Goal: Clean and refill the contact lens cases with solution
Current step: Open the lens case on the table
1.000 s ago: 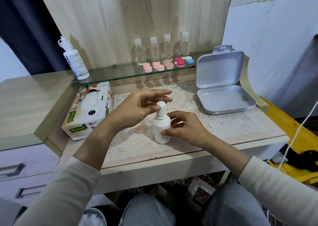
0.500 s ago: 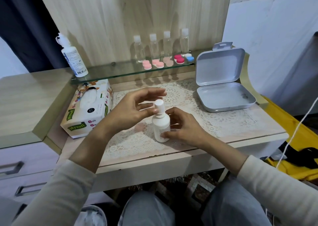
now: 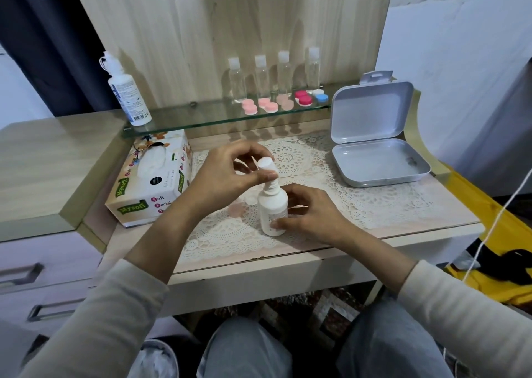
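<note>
Left hand (image 3: 227, 173) in pinch on cap (image 3: 264, 163), right hand (image 3: 312, 215) around white bottle (image 3: 272, 205), beside "Mysoft" tissue box (image 3: 152, 182).

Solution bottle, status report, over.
Left hand pinches cap. Right hand grips solution bottle, upright on doily. Tissue box off to the left, apart.

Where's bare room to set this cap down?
Free: the lace mat between the right hand and the open white box, and the glass shelf between the big bottle and small bottles. Crowded: lens cases on the shelf's right.
</note>
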Tool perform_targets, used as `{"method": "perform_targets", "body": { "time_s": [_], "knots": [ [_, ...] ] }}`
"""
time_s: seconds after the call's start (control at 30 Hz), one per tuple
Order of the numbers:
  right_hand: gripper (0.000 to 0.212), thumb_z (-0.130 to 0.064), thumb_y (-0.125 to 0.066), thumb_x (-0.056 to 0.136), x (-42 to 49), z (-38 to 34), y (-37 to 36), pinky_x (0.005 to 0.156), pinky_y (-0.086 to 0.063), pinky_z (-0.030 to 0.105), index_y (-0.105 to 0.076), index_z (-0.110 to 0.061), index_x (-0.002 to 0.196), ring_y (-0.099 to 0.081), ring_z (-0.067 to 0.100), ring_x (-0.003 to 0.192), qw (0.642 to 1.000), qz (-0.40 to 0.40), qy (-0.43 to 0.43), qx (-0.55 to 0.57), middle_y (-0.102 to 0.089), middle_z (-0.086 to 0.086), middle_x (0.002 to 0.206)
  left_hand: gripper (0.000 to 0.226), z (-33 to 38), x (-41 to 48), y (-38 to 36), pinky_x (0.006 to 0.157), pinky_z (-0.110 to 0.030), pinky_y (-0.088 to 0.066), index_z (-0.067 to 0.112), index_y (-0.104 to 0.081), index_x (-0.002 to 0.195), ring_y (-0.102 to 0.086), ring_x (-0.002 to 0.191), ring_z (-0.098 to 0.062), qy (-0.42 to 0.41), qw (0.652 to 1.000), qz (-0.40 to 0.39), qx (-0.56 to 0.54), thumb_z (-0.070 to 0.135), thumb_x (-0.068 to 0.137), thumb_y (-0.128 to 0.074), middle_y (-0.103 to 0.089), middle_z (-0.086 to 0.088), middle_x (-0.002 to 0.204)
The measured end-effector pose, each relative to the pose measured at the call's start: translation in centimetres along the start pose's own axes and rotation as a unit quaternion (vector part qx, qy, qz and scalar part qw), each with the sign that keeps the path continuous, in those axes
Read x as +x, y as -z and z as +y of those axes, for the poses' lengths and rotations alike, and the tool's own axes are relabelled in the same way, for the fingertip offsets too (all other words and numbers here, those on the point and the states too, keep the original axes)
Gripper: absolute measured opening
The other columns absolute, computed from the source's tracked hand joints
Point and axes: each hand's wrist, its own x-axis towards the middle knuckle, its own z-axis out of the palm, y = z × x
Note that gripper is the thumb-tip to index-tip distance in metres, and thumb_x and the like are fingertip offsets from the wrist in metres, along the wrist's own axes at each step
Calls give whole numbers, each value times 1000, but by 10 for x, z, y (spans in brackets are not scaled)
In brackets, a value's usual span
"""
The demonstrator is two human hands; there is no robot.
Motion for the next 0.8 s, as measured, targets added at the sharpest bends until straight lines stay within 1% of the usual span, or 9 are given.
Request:
{"method": "perform_targets", "body": {
  "time_s": [0.1, 0.2, 0.27, 0.37, 0.47, 0.57, 0.63, 0.73, 0.8],
  "knots": [
    [46, -11, -82, 64, 0, 1, 0, 82, -53, 25, -58, -25, 100, -63, 8, 89, 1000, 1, 1, 4, -62, -17, 91, 20, 0, -1, 2, 75, -24, -53, 22, -62, 83, -60, 77, -6, 19, 998, 31, -45, 16, 70, -75, -64, 7, 85],
    [46, -10, -82, 63, 0, 3, -2, 84, -53, 27, -58, -24, 99, -63, 7, 89, 1000, 2, -2, 16, -63, -15, 92, 23, -2, -5, 4, 77, -22, -54, 19, -62, 86, -64, 83, -9, 37, 992, 49, -106, 24, 66, -71, -66, 3, 89],
    [46, -9, -82, 64, 0, 6, -3, 85, -53, 30, -56, -26, 98, -64, 10, 90, 1000, 1, -7, 27, -64, -10, 94, 21, -5, -7, 6, 78, -21, -54, 20, -62, 87, -63, 84, -11, 41, 991, 66, -108, 21, 69, -71, -66, 3, 92],
    [48, -6, -82, 63, -1, 8, -5, 84, -53, 34, -56, -29, 96, -65, 17, 90, 999, 6, -6, 47, -66, -3, 95, 20, -12, -10, 8, 77, -17, -52, 24, -61, 88, -61, 80, -4, 53, 989, 95, -102, 12, 76, -70, -65, 6, 91],
    [48, -5, -82, 63, -2, 8, -5, 84, -54, 35, -56, -28, 95, -65, 20, 91, 998, 8, -9, 60, -67, 2, 97, 19, -19, -13, 10, 74, -15, -51, 22, -61, 91, -61, 78, -2, 73, 986, 112, -100, 9, 79, -68, -65, 6, 91],
    [47, -7, -83, 61, -3, 6, -2, 85, -53, 35, -58, -28, 95, -65, 20, 91, 998, 14, -5, 57, -68, 3, 98, 18, -32, -15, 11, 74, -15, -53, 17, -62, 95, -62, 79, -4, 100, 986, 115, -61, 9, 80, -68, -65, 7, 95],
    [46, -6, -83, 62, -4, 5, 3, 85, -53, 34, -59, -26, 96, -66, 20, 91, 998, 19, -2, 59, -69, 5, 98, 18, -44, -16, 12, 72, -13, -52, 17, -63, 95, -61, 80, -4, 121, 986, 117, -19, 11, 80, -69, -64, 6, 95],
    [45, -6, -82, 62, -3, 2, 17, 83, -54, 34, -59, -23, 96, -67, 20, 88, 997, 38, 4, 60, -69, 6, 97, 19, -59, -19, 10, 64, -6, -45, 18, -61, 98, -58, 77, 1, 149, 980, 125, 45, 10, 81, -68, -62, 4, 93],
    [45, -7, -82, 62, 0, 1, 27, 82, -55, 34, -60, -22, 98, -67, 21, 89, 997, 61, 3, 55, -69, 6, 97, 20, -67, -20, 6, 60, -5, -42, 16, -61, 101, -56, 75, 3, 155, 978, 119, 75, 8, 83, -66, -60, 3, 96]
  ]
}}
